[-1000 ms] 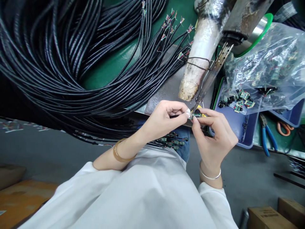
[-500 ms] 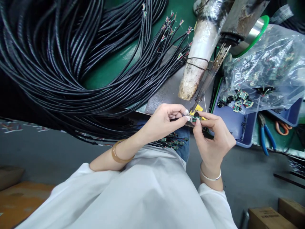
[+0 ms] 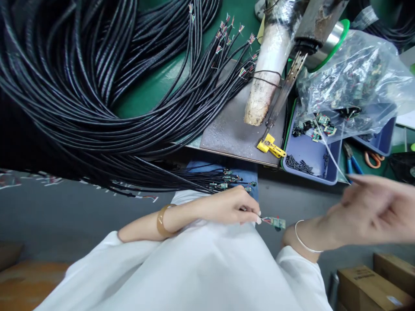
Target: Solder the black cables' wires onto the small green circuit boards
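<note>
My left hand (image 3: 238, 206) is closed around a black cable just above my lap. From its fingertips stick out coloured wires that end in a small green circuit board (image 3: 278, 223), hanging free to the right. At the far right, my right hand (image 3: 378, 209) is blurred, with its fingers drawn together. A thin silvery strand of solder wire (image 3: 333, 155) runs up from those fingertips across the blue tray. The soldering iron (image 3: 280, 101) points down at the bench, its tip by a yellow clip (image 3: 271, 146). Neither hand touches the iron.
Bundles of black cables (image 3: 129, 125) cover the left of the bench. Finished cable ends with boards (image 3: 227, 179) lie over my lap. A blue tray (image 3: 311, 162) holds boards and small black parts. Near it are a plastic bag (image 3: 353, 73), pliers (image 3: 352, 162) and a solder spool (image 3: 330, 45).
Both hands have left the iron's tip. My left hand came down toward my lap with the cable and board; my right hand released the board and swung right. The yellow clip is now uncovered.
</note>
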Demonstrator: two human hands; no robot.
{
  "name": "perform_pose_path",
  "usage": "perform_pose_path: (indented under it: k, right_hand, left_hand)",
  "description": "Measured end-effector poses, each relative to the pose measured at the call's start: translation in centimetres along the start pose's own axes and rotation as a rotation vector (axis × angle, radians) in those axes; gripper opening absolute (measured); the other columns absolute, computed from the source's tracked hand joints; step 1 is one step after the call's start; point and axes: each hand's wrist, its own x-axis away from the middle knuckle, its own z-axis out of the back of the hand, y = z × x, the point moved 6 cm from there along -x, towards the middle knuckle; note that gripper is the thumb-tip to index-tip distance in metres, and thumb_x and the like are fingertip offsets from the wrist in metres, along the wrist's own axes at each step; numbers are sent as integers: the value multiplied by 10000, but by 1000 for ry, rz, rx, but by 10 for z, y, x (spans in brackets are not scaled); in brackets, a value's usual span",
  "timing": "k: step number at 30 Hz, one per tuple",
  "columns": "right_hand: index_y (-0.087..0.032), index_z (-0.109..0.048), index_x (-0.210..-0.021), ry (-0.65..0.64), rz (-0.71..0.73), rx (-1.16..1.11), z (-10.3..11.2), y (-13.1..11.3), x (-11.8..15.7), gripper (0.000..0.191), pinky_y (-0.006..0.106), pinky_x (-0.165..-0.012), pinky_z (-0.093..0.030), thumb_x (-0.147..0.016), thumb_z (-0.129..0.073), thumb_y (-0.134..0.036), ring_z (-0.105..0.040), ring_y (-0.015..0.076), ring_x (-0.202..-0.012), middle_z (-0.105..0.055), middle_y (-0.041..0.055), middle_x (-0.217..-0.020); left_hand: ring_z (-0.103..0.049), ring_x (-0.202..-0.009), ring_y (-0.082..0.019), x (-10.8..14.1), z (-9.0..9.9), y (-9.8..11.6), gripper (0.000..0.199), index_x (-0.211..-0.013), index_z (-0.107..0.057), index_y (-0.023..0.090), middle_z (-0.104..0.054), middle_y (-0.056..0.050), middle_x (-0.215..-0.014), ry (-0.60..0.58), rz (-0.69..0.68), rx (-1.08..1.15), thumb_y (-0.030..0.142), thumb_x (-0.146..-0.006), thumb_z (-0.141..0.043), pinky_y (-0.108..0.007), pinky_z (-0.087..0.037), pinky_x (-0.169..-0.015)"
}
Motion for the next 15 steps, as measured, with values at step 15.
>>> perform_pose_path:
  k: [15]
  right_hand:
    - [-222, -688, -781, -697, -55, 396, -61, 75, -22, 83, 301, -628, -328, -801, -677, -302, -471, 129, -544, -554, -37, -584]
  left_hand:
    - [-281, -413, -18, 23, 55, -27, 333, -1051, -737, 88, -671, -22, -619, 609, 164, 571, 349, -845, -724, -196, -170, -400]
